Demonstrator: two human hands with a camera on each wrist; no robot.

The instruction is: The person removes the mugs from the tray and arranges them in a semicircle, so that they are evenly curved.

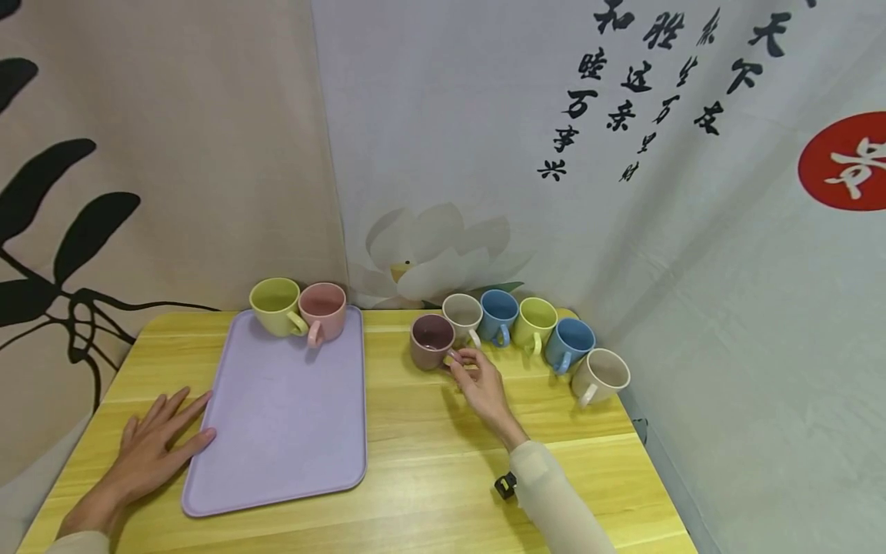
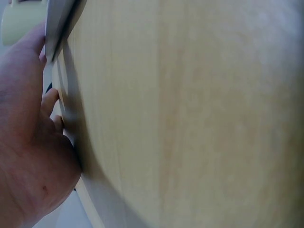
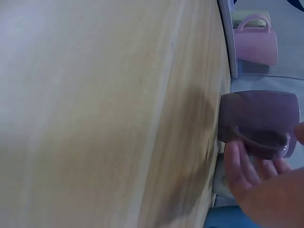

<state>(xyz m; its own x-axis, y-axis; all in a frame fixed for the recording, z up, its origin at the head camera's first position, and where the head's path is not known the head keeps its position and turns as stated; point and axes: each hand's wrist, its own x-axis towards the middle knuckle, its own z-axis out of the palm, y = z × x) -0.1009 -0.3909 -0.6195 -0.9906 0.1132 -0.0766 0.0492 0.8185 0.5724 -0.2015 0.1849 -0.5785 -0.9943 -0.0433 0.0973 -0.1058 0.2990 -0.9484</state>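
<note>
With its fingers at the handle, my right hand grips a mauve mug on the table, right of the tray. In the right wrist view the mauve mug has its handle among the fingertips. My left hand lies with fingers spread at the left edge of a lilac tray, thumb and index fingertip at the rim. On the tray's far end stand a yellow-green mug and a pink mug, side by side.
Right of the mauve mug, several mugs curve along the table's back right: a beige mug, a blue mug, a yellow-green mug, another blue mug and another beige mug. A printed cloth hangs behind the wooden table.
</note>
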